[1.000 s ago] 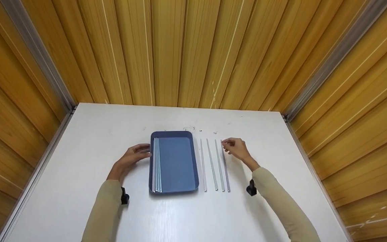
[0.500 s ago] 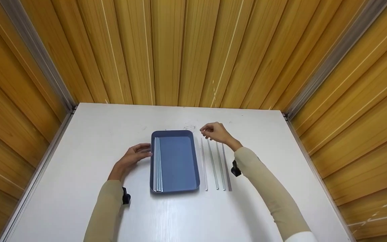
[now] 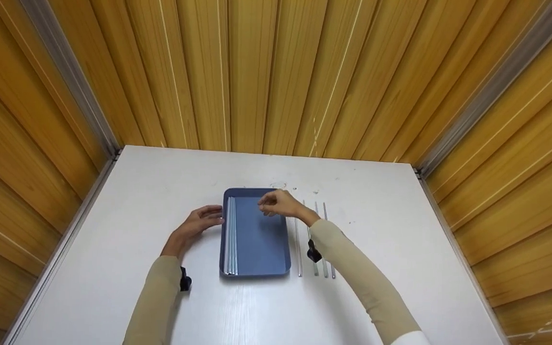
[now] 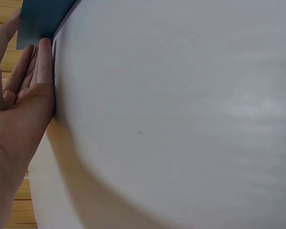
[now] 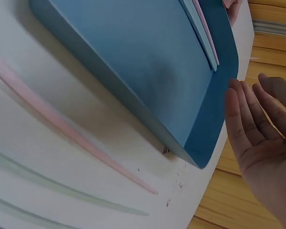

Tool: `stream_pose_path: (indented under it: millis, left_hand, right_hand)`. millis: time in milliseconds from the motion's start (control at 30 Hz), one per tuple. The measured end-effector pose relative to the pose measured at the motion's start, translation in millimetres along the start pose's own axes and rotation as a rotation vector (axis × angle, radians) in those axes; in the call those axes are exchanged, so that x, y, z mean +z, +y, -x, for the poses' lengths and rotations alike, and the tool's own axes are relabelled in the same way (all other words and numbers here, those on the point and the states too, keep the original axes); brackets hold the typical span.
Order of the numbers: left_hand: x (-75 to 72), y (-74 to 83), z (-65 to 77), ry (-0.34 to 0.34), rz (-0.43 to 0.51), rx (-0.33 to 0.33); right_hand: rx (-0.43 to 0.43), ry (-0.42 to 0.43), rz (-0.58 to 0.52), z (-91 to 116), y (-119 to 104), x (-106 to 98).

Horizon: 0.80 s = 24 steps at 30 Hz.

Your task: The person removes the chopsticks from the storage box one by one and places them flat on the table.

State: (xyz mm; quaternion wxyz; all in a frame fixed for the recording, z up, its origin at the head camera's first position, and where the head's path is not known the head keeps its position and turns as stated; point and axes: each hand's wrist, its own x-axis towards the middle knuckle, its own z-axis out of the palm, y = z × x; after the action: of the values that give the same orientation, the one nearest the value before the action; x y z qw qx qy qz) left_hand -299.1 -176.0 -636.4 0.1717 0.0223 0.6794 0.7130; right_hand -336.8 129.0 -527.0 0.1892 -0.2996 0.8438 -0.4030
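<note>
A blue rectangular tray (image 3: 259,254) lies lengthwise on the white table. Several thin pale sticks (image 3: 230,239) lie side by side along its left wall. My left hand (image 3: 192,227) is at the tray's left side, straight fingers at the outer wall; the left wrist view shows this hand (image 4: 26,102) with its palm side showing. Over the tray's far right part hovers my right hand (image 3: 281,203). In the right wrist view that hand (image 5: 267,129) has loosely bent fingers and nothing between them. A pink stick (image 5: 76,136) and a green stick (image 5: 62,181) lie beside the tray.
Right of the tray, several sticks lie roughly parallel on the table (image 3: 199,306), partly under my right forearm (image 3: 352,268). Small dark specks (image 5: 168,202) are scattered near the tray's far right corner. Wood-patterned walls (image 3: 257,72) border the table at the back and sides.
My right hand has moved left, from the far end of the rightmost stick, past the others, to above the tray. My left hand stays at the tray's side. The view has shifted slightly.
</note>
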Motion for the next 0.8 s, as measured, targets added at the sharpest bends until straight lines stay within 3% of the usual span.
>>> stream_pose_path:
  millis: [267, 467, 800]
  left_hand:
    - [0.5, 0.9, 1.6, -0.021, 0.009, 0.003]
    - [-3.7, -1.9, 11.2, 0.030, -0.009, -0.048]
    - [-1.1, -0.8, 1.3, -0.010, -0.014, -0.002]
  right_hand:
    - [0.031, -0.064, -0.016, -13, -4, 39]
    - [0.044, -0.160, -0.055, -20, -9, 66]
    - [0.118, -0.082, -0.061, -19, 7, 83]
